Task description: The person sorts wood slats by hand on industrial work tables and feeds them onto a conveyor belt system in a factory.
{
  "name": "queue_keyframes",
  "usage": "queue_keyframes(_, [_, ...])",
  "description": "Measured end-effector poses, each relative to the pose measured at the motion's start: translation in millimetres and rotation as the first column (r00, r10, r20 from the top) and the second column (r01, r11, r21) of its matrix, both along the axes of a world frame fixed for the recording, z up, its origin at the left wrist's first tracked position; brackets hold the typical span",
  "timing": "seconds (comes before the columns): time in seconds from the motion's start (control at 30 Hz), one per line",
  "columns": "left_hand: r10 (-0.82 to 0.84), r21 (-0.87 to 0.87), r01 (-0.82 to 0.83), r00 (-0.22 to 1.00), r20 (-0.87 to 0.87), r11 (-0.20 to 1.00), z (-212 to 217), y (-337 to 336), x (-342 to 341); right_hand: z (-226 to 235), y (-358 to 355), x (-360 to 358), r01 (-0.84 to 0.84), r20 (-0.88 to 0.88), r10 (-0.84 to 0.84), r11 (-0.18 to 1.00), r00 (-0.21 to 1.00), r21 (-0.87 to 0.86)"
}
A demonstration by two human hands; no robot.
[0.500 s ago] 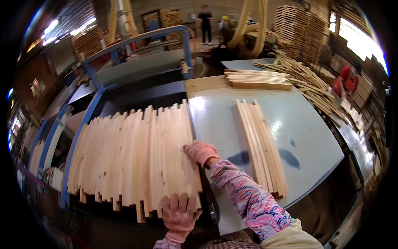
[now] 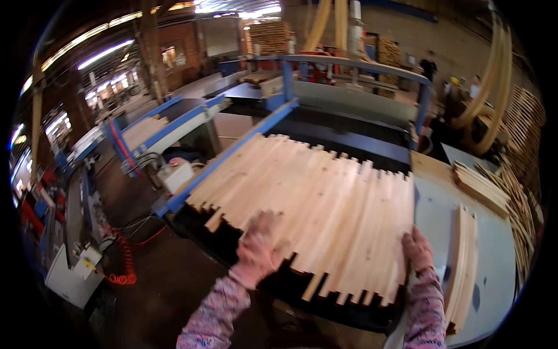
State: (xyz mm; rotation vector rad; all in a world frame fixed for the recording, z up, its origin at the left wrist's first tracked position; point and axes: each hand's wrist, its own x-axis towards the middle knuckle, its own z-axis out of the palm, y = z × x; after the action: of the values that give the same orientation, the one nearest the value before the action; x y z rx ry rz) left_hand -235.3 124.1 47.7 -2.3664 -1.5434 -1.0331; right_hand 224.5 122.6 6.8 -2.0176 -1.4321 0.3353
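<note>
Nearest, the gloved left hand (image 2: 256, 247) lies spread, palm down, on the near ends of the wooden slats (image 2: 314, 203), while the right hand (image 2: 417, 249) rests flat at the sheet's near right corner. The slats lie side by side across the dark machine bed (image 2: 349, 142), blue rail (image 2: 232, 152) along their left edge. Right, more curved strips (image 2: 462, 262) sit on the grey table (image 2: 494, 244).

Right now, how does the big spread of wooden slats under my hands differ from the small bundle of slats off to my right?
The big spread is wide, many slats side by side with ragged ends, on the dark machine bed; both gloved hands touch it. The small bundle is narrow, a few slats on the grey table, untouched. Both are pale wood.
</note>
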Motion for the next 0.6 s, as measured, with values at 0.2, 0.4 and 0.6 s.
queue_keyframes(0.2, [0.673, -0.093, -0.729, 0.667, -0.319, 0.678, -2.0, 168.8, -219.9, -51.5, -50.5, 31.3, 0.127, -0.343, -0.079, 0.985, 0.936, 0.121])
queue_keyframes(0.4, [0.763, -0.149, -0.829, 0.555, -0.331, 0.539, 26.9, 195.1, -325.8, -47.4, -91.9, -3.2, 0.378, -0.648, -0.248, 0.924, 0.72, 0.066])
queue_keyframes(0.6, [0.753, 0.008, -0.798, 0.566, -0.335, 0.603, 3.3, 205.8, -330.5, -4.7, -108.3, -36.5, 0.486, -0.693, -0.361, 0.874, 0.624, -0.017])
